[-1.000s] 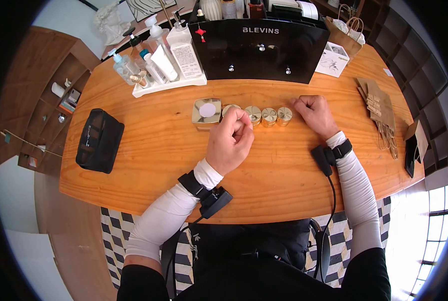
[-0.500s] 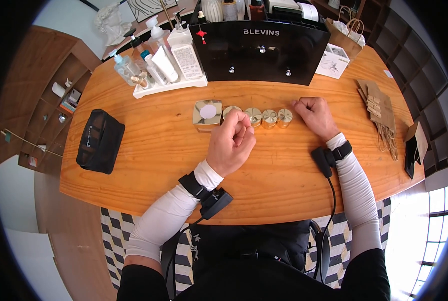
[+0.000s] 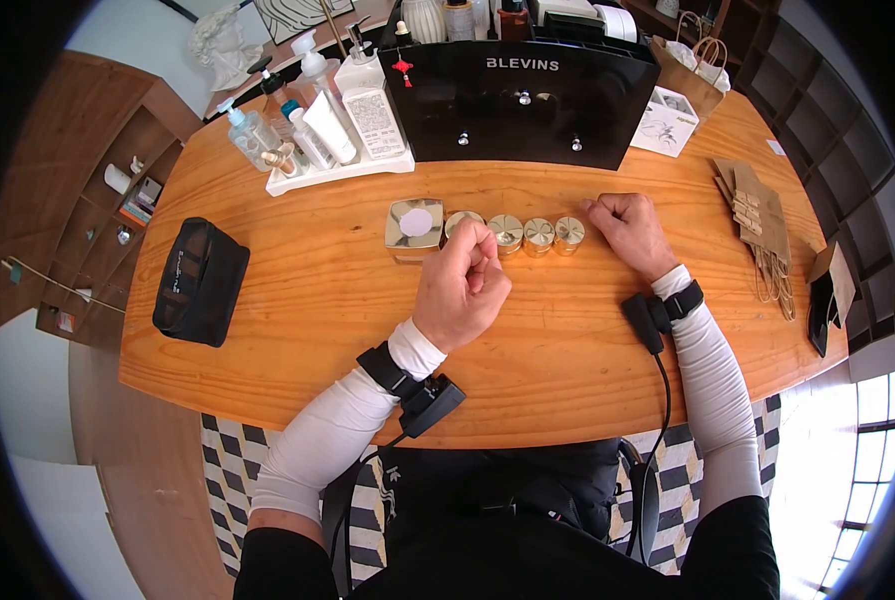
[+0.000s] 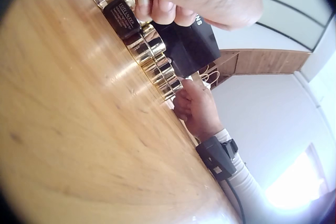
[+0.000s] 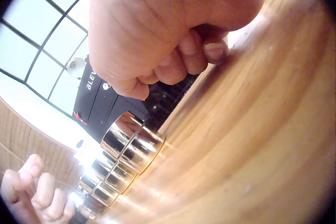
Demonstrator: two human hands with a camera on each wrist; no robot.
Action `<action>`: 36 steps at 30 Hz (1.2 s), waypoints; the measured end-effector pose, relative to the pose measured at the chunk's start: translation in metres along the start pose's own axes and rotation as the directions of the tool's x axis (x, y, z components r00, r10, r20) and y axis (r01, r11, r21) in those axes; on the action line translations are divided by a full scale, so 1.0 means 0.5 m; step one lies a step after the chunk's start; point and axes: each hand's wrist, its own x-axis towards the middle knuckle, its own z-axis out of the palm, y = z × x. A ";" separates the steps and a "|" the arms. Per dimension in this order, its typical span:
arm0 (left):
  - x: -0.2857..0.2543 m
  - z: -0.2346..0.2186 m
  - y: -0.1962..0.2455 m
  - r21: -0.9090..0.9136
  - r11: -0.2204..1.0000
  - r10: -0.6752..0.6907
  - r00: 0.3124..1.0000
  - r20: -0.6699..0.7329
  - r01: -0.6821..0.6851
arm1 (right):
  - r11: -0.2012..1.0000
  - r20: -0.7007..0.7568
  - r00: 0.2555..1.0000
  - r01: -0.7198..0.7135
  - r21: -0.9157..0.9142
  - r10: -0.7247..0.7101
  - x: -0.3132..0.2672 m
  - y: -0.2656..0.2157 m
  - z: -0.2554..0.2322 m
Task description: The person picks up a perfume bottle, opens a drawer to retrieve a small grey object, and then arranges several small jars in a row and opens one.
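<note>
In the head view, a row of round jars with gold lids (image 3: 538,235) stands on the wooden table (image 3: 527,370). At its left end is a square compact-like container (image 3: 414,226) with a pale round sticker on its gold top. My left hand (image 3: 461,285) is curled in front of the row, with nothing seen in its fingers, and covers part of it. Just right of the last jar, my right hand (image 3: 627,233) makes a fist at the table, apart from the jars. The left wrist view shows a dark labelled jar (image 4: 121,18) under that hand's fingers.
A black drawer chest (image 3: 522,105) stands behind the row. To its left is a white tray (image 3: 342,174) of pump bottles and tubes. A black mesh pouch (image 3: 202,282) lies at the left; brown paper bags (image 3: 757,225) lie at the right. Cables trail from both wrist cameras.
The left hand has shifted very slightly to the right. The right hand and the jars keep their places.
</note>
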 end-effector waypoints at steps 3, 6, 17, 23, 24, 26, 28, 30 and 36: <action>0.000 0.000 -0.001 0.002 1.000 0.002 1.000 0.008 -0.002 | 1.000 0.002 1.000 0.000 -0.001 0.000 0.000 -0.001 0.000; 0.001 0.002 -0.001 0.000 1.000 0.001 1.000 0.004 -0.001 | 1.000 0.001 1.000 -0.003 -0.001 0.003 0.001 0.000 0.000; 0.002 0.005 -0.008 0.034 0.999 -0.021 1.000 -0.015 0.021 | 1.000 0.005 1.000 -0.007 0.005 0.007 0.000 -0.004 -0.001; 0.003 0.004 -0.002 -0.014 1.000 -0.018 1.000 -0.002 0.018 | 1.000 0.007 1.000 -0.007 0.011 0.007 0.000 -0.001 0.000; 0.003 0.004 -0.001 -0.014 1.000 -0.018 1.000 -0.002 0.018 | 1.000 0.007 1.000 -0.009 0.006 0.009 0.000 -0.002 -0.001; 0.004 0.004 0.000 0.035 0.999 0.030 0.999 -0.017 -0.029 | 1.000 0.007 1.000 -0.011 0.000 0.011 0.000 -0.002 -0.001; 0.005 0.002 -0.005 0.049 0.998 0.045 0.999 -0.010 -0.045 | 1.000 0.011 1.000 -0.010 0.004 0.010 0.000 -0.001 -0.001; 0.005 0.002 -0.007 0.063 0.996 0.061 0.998 -0.003 -0.061 | 1.000 0.012 1.000 -0.011 0.008 0.011 0.000 0.000 0.000; 0.005 0.003 -0.005 0.046 0.998 0.038 0.999 0.016 -0.039 | 1.000 0.006 1.000 -0.010 0.011 0.010 0.000 -0.002 -0.001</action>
